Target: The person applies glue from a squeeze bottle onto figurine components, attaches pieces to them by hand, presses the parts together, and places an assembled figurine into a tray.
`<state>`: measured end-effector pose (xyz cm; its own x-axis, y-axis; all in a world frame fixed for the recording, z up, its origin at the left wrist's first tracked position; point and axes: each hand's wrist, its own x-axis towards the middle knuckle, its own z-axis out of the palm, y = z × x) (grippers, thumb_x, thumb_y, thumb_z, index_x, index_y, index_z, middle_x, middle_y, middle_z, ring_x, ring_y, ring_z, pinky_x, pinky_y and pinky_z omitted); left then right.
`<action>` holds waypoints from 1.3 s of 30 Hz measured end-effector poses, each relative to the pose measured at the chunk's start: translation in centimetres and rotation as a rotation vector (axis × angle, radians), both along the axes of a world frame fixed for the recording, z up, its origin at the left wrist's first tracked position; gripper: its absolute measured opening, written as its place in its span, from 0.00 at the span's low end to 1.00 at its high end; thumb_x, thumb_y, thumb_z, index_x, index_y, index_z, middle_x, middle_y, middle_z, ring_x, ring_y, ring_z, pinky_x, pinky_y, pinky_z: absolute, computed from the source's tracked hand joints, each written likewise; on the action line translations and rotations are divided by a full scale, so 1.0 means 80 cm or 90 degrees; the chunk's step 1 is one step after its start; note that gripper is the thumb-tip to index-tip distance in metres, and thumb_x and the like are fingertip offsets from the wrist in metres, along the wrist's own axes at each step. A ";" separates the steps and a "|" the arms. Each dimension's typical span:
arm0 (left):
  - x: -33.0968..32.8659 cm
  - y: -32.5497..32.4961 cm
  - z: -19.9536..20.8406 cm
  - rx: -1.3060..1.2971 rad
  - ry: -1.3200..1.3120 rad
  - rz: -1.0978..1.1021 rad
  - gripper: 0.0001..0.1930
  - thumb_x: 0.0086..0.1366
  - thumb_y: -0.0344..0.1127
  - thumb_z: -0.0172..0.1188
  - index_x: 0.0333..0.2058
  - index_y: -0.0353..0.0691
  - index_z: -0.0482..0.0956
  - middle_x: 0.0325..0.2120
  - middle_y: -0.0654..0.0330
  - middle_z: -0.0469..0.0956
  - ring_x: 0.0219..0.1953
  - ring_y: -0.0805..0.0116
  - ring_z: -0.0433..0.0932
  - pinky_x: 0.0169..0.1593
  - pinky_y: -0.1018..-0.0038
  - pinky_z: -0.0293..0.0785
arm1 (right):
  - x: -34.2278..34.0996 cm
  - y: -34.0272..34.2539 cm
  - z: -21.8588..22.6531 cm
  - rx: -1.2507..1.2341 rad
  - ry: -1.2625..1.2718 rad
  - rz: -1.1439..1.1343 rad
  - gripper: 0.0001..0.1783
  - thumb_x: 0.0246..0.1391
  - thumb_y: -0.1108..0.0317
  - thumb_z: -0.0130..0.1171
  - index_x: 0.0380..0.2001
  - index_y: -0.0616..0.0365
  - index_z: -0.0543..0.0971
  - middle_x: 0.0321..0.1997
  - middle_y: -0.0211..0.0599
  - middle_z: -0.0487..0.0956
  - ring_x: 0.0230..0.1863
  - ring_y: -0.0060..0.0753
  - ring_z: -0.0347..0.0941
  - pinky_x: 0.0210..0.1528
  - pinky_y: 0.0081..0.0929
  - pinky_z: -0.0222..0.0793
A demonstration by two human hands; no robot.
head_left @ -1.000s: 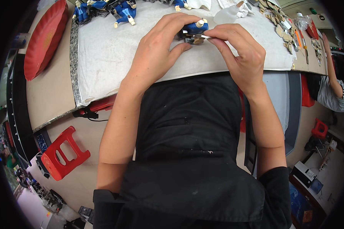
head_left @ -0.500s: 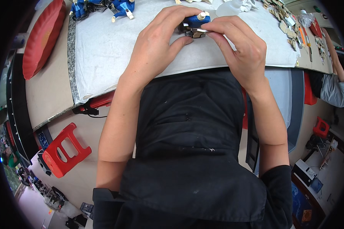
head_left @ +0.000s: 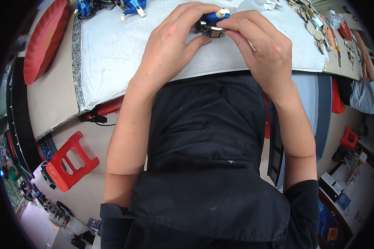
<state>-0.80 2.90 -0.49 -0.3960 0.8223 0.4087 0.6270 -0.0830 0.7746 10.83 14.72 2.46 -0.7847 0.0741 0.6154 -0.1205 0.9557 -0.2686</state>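
My left hand [head_left: 170, 45] is closed round a small toy figure [head_left: 214, 18] with a blue body, a cream-coloured knob on top and dark and tan parts below. Its thumb presses near the tan part, and the palm hides the figure's left side. From the right, my right hand [head_left: 264, 47] pinches a small flat whitish piece [head_left: 217, 28] between thumb and forefinger, against the figure's front. Whether that piece is joined to the figure I cannot tell. Both hands are above the white cloth [head_left: 112, 54] close to the table's front edge.
More blue figures [head_left: 133, 8] lie at the back left, beside a red fluted tray [head_left: 45, 45]. Several tan parts [head_left: 313, 29] and an orange-handled tool [head_left: 330, 39] are at the right. A red stool [head_left: 72, 162] stands below left; another person's arm [head_left: 363, 54] shows far right.
Both hands and the figure have shifted slightly upward in the picture. The right hand still pinches the flat piece against the figure, and the left hand keeps its hold.
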 end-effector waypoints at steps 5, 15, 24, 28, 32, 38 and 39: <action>0.003 -0.001 0.003 -0.008 0.021 0.018 0.22 0.46 0.20 0.56 0.44 0.37 0.68 0.43 0.52 0.67 0.43 0.58 0.71 0.44 0.73 0.69 | 0.000 0.002 0.002 0.016 -0.012 0.002 0.08 0.39 0.77 0.58 0.28 0.57 0.77 0.28 0.30 0.76 0.29 0.28 0.73 0.29 0.20 0.68; 0.005 0.010 0.001 0.013 -0.023 0.040 0.19 0.46 0.25 0.59 0.40 0.37 0.69 0.37 0.54 0.70 0.36 0.62 0.72 0.39 0.75 0.69 | 0.001 -0.004 0.011 -0.038 -0.028 -0.015 0.11 0.35 0.73 0.60 0.27 0.62 0.73 0.23 0.38 0.73 0.23 0.44 0.70 0.26 0.34 0.67; 0.010 0.009 -0.007 0.013 0.074 0.109 0.18 0.45 0.28 0.62 0.38 0.40 0.71 0.36 0.59 0.73 0.39 0.64 0.72 0.43 0.74 0.67 | -0.005 0.018 -0.032 0.119 0.165 0.016 0.12 0.33 0.74 0.57 0.27 0.54 0.77 0.26 0.29 0.74 0.24 0.26 0.70 0.23 0.18 0.67; 0.015 0.010 -0.003 0.008 0.070 0.104 0.18 0.46 0.28 0.61 0.39 0.40 0.71 0.37 0.59 0.73 0.39 0.64 0.72 0.43 0.74 0.67 | -0.001 0.021 -0.046 0.117 0.241 -0.004 0.17 0.33 0.73 0.57 0.34 0.51 0.78 0.25 0.29 0.74 0.26 0.25 0.71 0.24 0.18 0.67; 0.014 0.010 -0.002 -0.008 0.050 0.098 0.17 0.47 0.29 0.61 0.39 0.40 0.71 0.38 0.60 0.72 0.40 0.64 0.72 0.43 0.74 0.67 | 0.009 0.026 -0.043 0.151 0.211 0.009 0.20 0.32 0.71 0.60 0.36 0.49 0.77 0.31 0.31 0.73 0.31 0.28 0.71 0.30 0.21 0.69; 0.007 0.011 0.004 -0.026 0.007 0.072 0.17 0.47 0.26 0.59 0.39 0.40 0.71 0.38 0.60 0.72 0.40 0.67 0.71 0.44 0.75 0.67 | 0.015 0.026 -0.041 0.098 0.071 0.035 0.32 0.29 0.67 0.65 0.46 0.46 0.70 0.46 0.36 0.67 0.46 0.36 0.66 0.43 0.28 0.66; 0.005 0.013 0.005 -0.022 0.013 0.068 0.17 0.47 0.26 0.59 0.39 0.40 0.71 0.38 0.60 0.72 0.40 0.67 0.71 0.44 0.75 0.67 | 0.015 0.027 -0.040 0.102 0.077 0.031 0.32 0.29 0.67 0.65 0.46 0.46 0.70 0.46 0.36 0.67 0.46 0.36 0.66 0.43 0.28 0.66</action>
